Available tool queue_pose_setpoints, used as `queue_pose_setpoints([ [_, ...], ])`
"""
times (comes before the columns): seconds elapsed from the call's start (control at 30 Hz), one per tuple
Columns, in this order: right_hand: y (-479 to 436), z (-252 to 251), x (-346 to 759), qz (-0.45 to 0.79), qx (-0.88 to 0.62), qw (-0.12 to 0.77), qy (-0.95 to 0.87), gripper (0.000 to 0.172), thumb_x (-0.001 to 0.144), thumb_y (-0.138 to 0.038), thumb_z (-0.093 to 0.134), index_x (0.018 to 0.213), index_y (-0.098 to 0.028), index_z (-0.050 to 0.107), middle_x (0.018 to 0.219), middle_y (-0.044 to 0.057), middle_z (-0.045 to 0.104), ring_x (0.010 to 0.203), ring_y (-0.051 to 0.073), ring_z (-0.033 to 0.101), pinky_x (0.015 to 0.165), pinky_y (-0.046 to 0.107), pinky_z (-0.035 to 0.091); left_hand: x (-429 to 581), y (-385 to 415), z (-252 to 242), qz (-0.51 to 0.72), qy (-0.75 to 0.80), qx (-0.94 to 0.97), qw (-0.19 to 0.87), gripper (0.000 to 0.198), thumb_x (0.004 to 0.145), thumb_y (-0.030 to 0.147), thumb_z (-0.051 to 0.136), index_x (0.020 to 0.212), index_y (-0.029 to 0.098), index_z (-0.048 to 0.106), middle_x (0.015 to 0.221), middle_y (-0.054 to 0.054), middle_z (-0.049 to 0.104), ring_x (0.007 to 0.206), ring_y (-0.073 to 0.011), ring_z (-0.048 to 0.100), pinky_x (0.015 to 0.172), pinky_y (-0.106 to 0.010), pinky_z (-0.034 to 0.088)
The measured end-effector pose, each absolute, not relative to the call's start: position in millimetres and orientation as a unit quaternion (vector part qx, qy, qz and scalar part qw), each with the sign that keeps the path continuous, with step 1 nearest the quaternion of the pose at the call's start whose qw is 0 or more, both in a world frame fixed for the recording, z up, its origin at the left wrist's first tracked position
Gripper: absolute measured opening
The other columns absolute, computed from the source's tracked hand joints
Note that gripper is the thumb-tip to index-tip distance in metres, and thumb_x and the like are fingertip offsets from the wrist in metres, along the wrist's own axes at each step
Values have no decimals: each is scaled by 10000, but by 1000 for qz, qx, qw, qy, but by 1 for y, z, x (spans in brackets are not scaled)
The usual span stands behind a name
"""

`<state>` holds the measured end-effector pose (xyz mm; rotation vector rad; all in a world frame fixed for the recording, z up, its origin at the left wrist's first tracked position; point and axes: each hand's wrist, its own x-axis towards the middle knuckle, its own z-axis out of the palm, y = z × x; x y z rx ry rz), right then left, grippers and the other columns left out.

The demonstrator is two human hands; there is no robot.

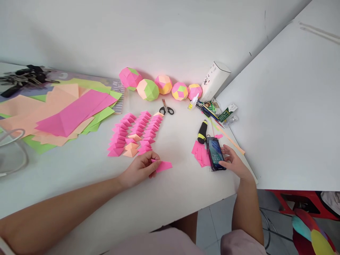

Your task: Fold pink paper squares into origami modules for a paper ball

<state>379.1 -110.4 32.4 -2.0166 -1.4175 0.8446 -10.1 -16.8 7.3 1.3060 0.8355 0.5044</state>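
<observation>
My left hand [145, 164] pinches a folded pink paper piece [164, 165] between thumb and fingers, just above the white table. At the right, my right hand [233, 161] has its fingers apart beside a smartphone [215, 154] with a lit screen. Its thumb touches the lower part of the screen, and its other fingertips are at the phone's right edge. Pink paper pieces [200, 154] lie to the left of the phone, partly hidden by it. Ahead of my left hand stand rows of folded pink units [119, 136], with a few peach units [131, 150] among them.
Several paper balls [148, 89] line the wall. Scissors [166, 107], a glue bottle [193, 102], a black-and-yellow cutter [202, 132] and a white box [215, 79] stand or lie nearby. Coloured sheets [71, 113] and a white cable [25, 156] occupy the left.
</observation>
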Motion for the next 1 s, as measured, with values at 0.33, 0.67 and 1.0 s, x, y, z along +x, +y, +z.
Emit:
queue_pose_setpoints([
  [0.33,-93,37,393,327,-732,277,-529,694,644,-439,741,1270,-282,486,1218,93,522,950,227,559,640,317,534,-10,-16,5,225,370,583,687,254,845,427,525,794,184,477,588,56,480,486,-83,518,456,-191,379],
  [0.67,-57,21,403,281,-750,390,-454,406,666,-468,700,963,-199,635,857,55,633,722,177,573,558,299,493,-10,-17,6,223,365,585,689,253,846,422,527,791,180,477,584,57,479,486,-76,511,453,-183,371],
  [1.0,-17,23,392,249,-775,344,-467,512,652,-469,705,1070,-195,590,1048,77,565,844,179,555,836,389,488,-11,-17,6,222,364,589,687,233,849,402,518,784,183,476,619,50,480,500,-79,516,459,-190,377],
])
